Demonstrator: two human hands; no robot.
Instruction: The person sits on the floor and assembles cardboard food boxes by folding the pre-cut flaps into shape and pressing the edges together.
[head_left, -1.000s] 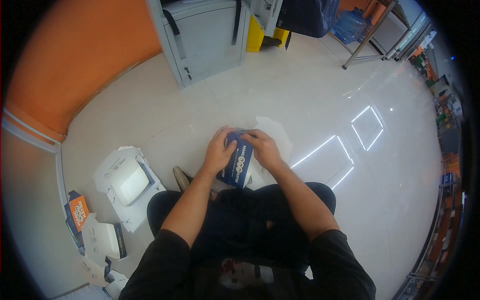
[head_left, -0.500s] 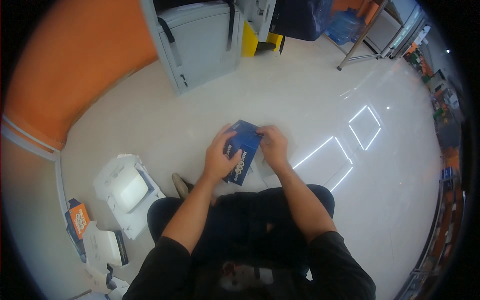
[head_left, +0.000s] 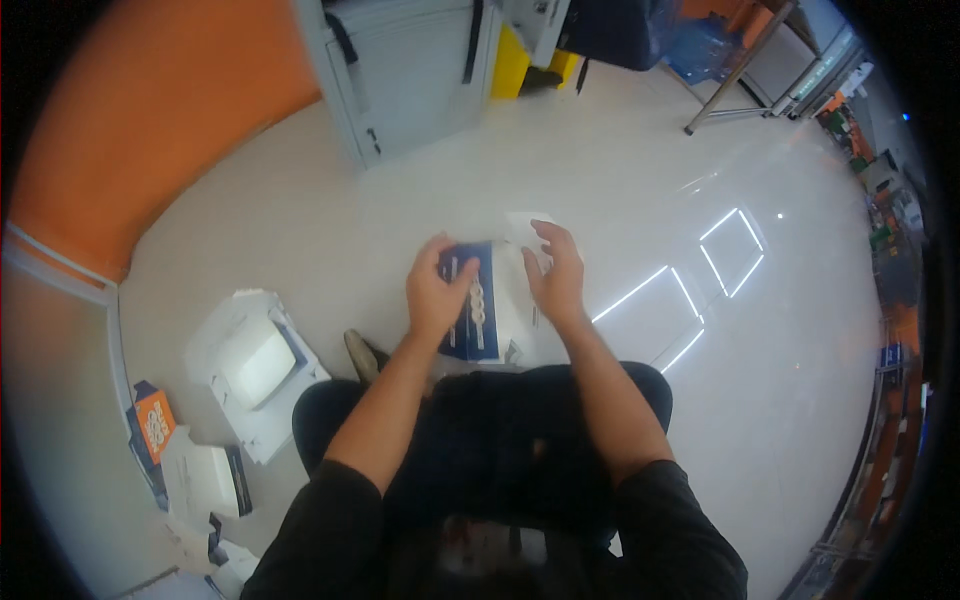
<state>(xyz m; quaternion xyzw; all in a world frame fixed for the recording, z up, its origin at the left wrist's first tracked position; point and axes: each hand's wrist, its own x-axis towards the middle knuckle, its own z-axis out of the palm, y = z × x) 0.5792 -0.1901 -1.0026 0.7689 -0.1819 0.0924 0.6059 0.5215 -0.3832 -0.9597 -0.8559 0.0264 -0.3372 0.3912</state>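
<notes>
Head view: the left hand [head_left: 437, 293] grips the blue-and-white cardboard box [head_left: 478, 305] over the lap, and the right hand [head_left: 557, 277], which half a second ago pinched its upper corner, now lies flatter along its white side, so the box looks turned. What it contains is hidden; left of the left hand, an opened white carton [head_left: 250, 360] lies on the floor [head_left: 300, 230].

Bright, even overhead light, glare on the glossy white floor [head_left: 640, 200], fisheye-bent edges, slight blur.

Black short sleeves, bare forearms, dark trousers, 1 brown shoe [head_left: 361, 353].
</notes>
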